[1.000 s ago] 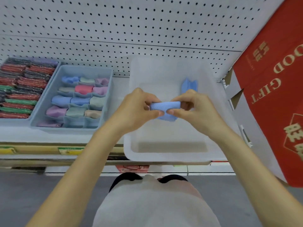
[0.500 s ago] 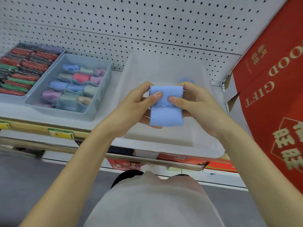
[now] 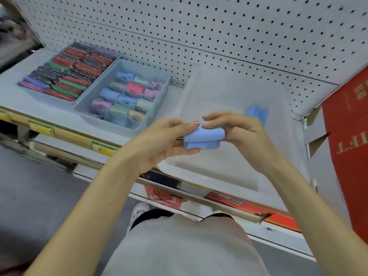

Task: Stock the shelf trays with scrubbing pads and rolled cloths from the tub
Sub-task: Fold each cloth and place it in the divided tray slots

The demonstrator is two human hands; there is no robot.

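We find the blue cloth [image 3: 203,139] folded into a short, thick roll and held in the air between both hands, above the near-left part of the clear tub [image 3: 209,177]. The left hand [image 3: 159,144] grips its left end, thumb on top and fingers curled beneath. The right hand [image 3: 241,134] pinches its right end, forefinger laid along the top edge and the other fingers bent behind. The cloth bridges the gap from one hand to the other, its folded layers facing us, and touches nothing but the fingers.

Inside the tub we see a second blue cloth [image 3: 256,114], lying toward the far right corner and well apart from the held one.

Just left of the tub stands a grey-blue divided tray [image 3: 159,104]. Its compartments hold rolled cloths [image 3: 135,88] in blue, pink-red, lilac, pale green and beige, one to a cell as far as we can tell.

Touching that tray on its left is a second tray [image 3: 35,92] packed with scrubbing pads [image 3: 75,76] set in rows of red, green, purple and a dark colour.

Both trays and the tub sit on a white shelf [image 3: 18,76] backed by a white pegboard [image 3: 219,26]. Yellow and green price labels [image 3: 101,147] run along the shelf's front edge, and a metal rail [image 3: 179,191] crosses below it. At the right edge we see a red carton [image 3: 346,146] with gold lettering.
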